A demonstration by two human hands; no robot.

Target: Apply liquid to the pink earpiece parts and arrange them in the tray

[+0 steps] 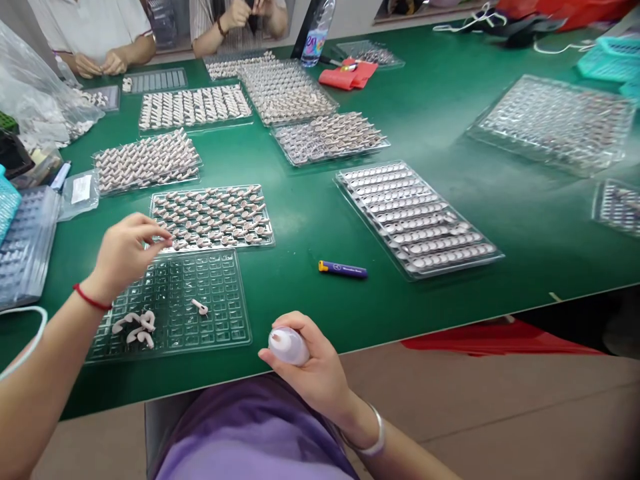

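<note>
My right hand (320,373) is wrapped round a small white squeeze bottle (290,345) at the table's front edge, its nozzle facing up. My left hand (131,250) has thumb and fingers pinched together at the lower left corner of a clear tray (273,230) filled with rows of white earbud shells (215,217). What sits between those fingertips is too small to make out. Below that hand lies a clear tray with small square pockets (220,333). One loose earbud shell (201,307) rests on it, and a small pile of curved white earbud pieces (136,328) lies at its left.
A purple lighter-like tube (343,269) lies right of the trays. Beyond it stands a tray of round-ended white parts (415,217). More filled trays (147,160) spread behind. A water bottle (317,37) stands at the back. Two people's hands (103,63) work across the table.
</note>
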